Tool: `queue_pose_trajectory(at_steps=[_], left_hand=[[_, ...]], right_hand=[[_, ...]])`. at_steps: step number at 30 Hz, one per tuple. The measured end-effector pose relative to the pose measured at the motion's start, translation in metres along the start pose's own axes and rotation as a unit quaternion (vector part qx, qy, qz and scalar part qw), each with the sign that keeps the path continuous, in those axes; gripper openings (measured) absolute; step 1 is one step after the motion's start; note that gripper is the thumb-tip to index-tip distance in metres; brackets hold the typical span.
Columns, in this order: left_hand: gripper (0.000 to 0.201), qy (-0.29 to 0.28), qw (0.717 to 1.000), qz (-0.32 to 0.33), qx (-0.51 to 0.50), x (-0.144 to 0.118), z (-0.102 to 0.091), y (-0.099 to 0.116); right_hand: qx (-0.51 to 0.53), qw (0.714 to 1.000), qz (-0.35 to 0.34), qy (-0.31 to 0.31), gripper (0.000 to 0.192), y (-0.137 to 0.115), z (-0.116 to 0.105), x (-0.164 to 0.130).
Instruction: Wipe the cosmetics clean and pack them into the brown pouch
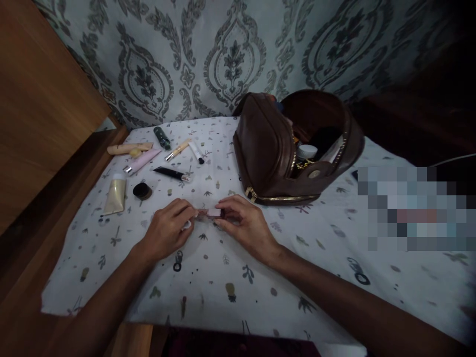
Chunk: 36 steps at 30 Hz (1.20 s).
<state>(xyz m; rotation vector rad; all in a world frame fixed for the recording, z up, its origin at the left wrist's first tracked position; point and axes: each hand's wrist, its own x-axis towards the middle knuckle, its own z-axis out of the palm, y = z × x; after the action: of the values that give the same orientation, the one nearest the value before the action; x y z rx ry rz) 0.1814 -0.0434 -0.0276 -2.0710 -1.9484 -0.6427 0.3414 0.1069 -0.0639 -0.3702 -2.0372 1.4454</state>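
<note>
Low over the cloth, a small pale pink tube [213, 212] with a dark end lies between my two hands. My right hand [245, 223] grips its dark end between thumb and fingers. At the other end, the fingertips of my left hand [169, 228] pinch its thin, pinkish tip. A small white piece [186, 225] shows under the left fingers; what it belongs to is hidden. Left of my hands stand a black-lidded jar [141, 190] and a cream-coloured squeeze tube [115, 194]. Beyond them lies a black tube [171, 173] with a silver cap.
An unzipped brown cosmetic bag [266, 148] holds a white-lidded jar [307, 151] and other items. At the back left lie a pink tube [143, 161], a beige tube [126, 148], a dark green bottle [162, 138] and a yellow tube [178, 149]. A wooden panel [48, 99] borders the left.
</note>
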Motion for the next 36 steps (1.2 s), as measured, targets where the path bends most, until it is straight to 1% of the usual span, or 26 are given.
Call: queue_pose_trajectory(at_steps=[3,7,9,11,13,16,17,19,22,24,26,29,32,34,36], left_hand=[[0.019,-0.031,0.999,-0.029,0.005,0.001,-0.003,-0.002],[0.017,-0.062,0.997,-0.047,0.011,0.001,-0.004,0.0],[0.017,-0.068,0.996,-0.047,0.015,0.0,-0.004,0.0],[0.018,-0.065,0.997,-0.041,0.023,-0.001,-0.003,-0.001],[0.02,-0.046,0.998,-0.03,0.031,-0.002,-0.001,-0.001],[0.023,0.02,0.999,-0.022,0.033,-0.002,0.001,0.002],[0.024,0.045,0.998,-0.02,0.028,-0.001,0.001,0.004],[0.028,0.083,0.996,-0.007,0.01,0.0,0.003,0.011],[0.036,0.104,0.994,0.037,-0.01,0.003,0.006,0.024],[0.036,0.094,0.993,0.066,0.0,0.005,0.008,0.032],[0.035,0.075,0.993,0.084,0.022,0.006,0.008,0.035],[0.034,0.046,0.995,0.079,0.047,0.006,0.004,0.028],[0.031,-0.006,0.998,0.039,0.054,0.002,-0.002,0.014],[0.029,-0.043,0.998,0.009,0.048,-0.001,-0.006,0.005],[0.027,-0.064,0.997,-0.01,0.045,-0.003,-0.008,0.0]], right_hand=[[0.033,0.999,0.036,-0.015,0.018,0.001,0.001,-0.001],[0.124,0.986,0.104,-0.045,0.024,0.002,0.003,-0.002],[0.138,0.984,0.107,-0.035,0.025,0.001,0.003,0.0],[0.135,0.986,0.091,-0.024,0.023,-0.001,0.002,0.002],[0.112,0.992,0.061,-0.018,0.019,-0.003,0.001,0.004],[0.056,0.998,0.012,-0.007,0.016,-0.003,0.001,0.003],[0.042,0.999,-0.001,-0.003,0.018,-0.003,0.001,0.002],[0.026,0.999,-0.021,0.0,0.031,-0.001,0.003,-0.001],[-0.003,0.999,-0.049,-0.011,0.049,0.0,0.004,-0.006],[-0.025,0.998,-0.057,-0.012,0.055,0.0,0.004,-0.007],[-0.028,0.998,-0.05,-0.014,0.058,0.001,0.004,-0.007],[-0.004,1.0,-0.012,-0.017,0.056,0.002,0.004,-0.005],[0.002,1.0,0.015,-0.007,0.04,0.003,0.003,-0.003],[0.001,1.0,0.015,-0.005,0.025,0.002,0.002,-0.001],[0.01,1.0,0.017,-0.01,0.017,0.001,0.001,0.0]])
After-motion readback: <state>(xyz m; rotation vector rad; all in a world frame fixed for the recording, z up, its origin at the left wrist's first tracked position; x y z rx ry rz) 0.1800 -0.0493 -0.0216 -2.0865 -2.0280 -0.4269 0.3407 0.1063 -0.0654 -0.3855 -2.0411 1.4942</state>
